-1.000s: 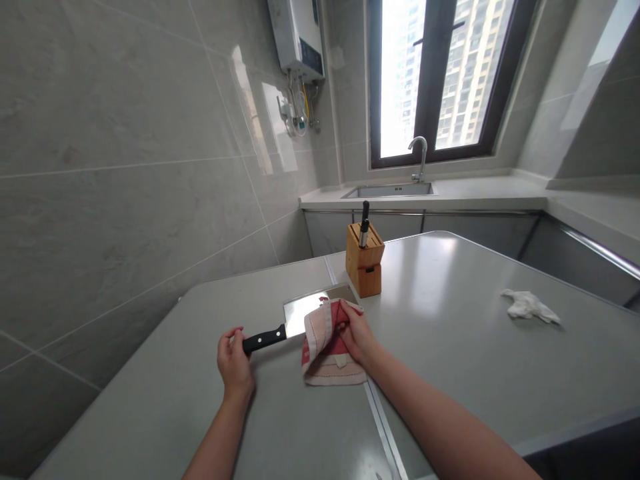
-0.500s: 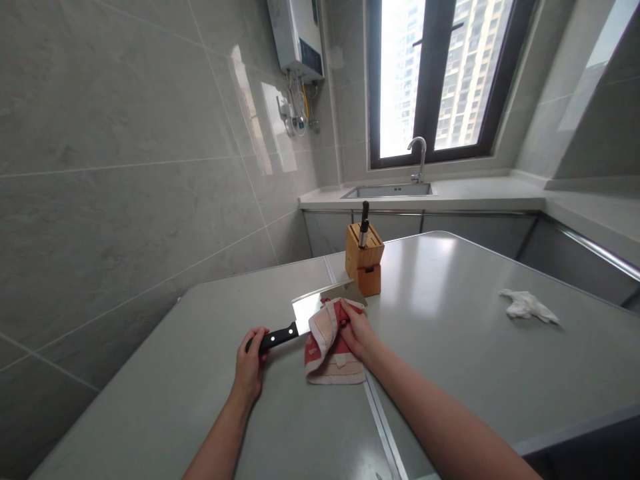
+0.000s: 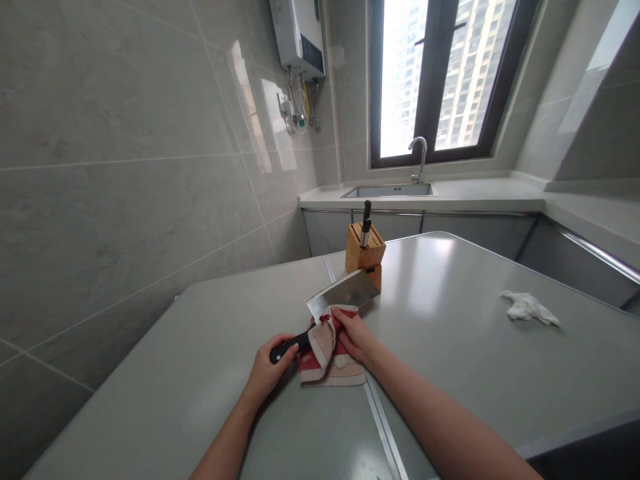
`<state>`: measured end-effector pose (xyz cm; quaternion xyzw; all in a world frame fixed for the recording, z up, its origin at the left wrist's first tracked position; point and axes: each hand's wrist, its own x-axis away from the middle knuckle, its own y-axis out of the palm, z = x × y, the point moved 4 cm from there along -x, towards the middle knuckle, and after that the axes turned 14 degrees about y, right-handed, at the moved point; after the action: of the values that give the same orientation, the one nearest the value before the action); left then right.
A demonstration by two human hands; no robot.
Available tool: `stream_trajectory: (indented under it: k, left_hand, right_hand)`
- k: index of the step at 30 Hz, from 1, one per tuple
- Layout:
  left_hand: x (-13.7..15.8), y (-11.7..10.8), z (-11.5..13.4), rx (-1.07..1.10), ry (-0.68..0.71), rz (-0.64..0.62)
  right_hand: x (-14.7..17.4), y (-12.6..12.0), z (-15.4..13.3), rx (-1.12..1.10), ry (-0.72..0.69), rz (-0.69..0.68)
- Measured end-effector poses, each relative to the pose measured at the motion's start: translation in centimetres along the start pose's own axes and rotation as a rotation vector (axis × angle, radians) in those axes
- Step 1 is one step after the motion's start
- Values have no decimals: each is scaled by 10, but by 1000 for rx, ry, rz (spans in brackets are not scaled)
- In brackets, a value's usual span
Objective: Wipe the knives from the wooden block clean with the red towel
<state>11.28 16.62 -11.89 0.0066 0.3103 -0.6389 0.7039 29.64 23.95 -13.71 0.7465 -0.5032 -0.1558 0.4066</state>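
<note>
My left hand [image 3: 277, 359] is wrapped round the black handle of a cleaver [image 3: 345, 293]. Its broad steel blade points away to the upper right, tilted, with the far end in front of the knife block. My right hand [image 3: 354, 335] grips a red and beige towel [image 3: 325, 350], pressing it over the part of the cleaver where handle and blade meet. The towel's lower end hangs down toward the table and hides part of the handle and the blade's lower edge.
A wooden knife block [image 3: 364, 250] with black-handled tools in it stands just beyond the blade. A crumpled white cloth or tissue [image 3: 530, 308] lies at the right on the grey table [image 3: 465, 373]. Behind are a counter, a sink [image 3: 390, 191] and a faucet [image 3: 423, 157].
The left hand has moved right and pushed the cleaver further up and right, with its tilt steeper. The towel has gone from the blade's middle to where blade and handle meet.
</note>
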Motion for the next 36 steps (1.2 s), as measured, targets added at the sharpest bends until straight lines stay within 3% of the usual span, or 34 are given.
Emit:
stream_trajectory:
  k: [11,20,26,36]
  left_hand:
    - [2,16,11,73,69,-238]
    - [0,16,12,69,43,-251]
    - [2,16,18,14,110,-268]
    - [3,18,24,-59,144,-273]
  right_hand:
    - [10,9,7,148,123,-98]
    - [11,8,8,216,144,-75]
    - [21,20,8,298,148,-154]
    - [14,14,11,250,135,-60]
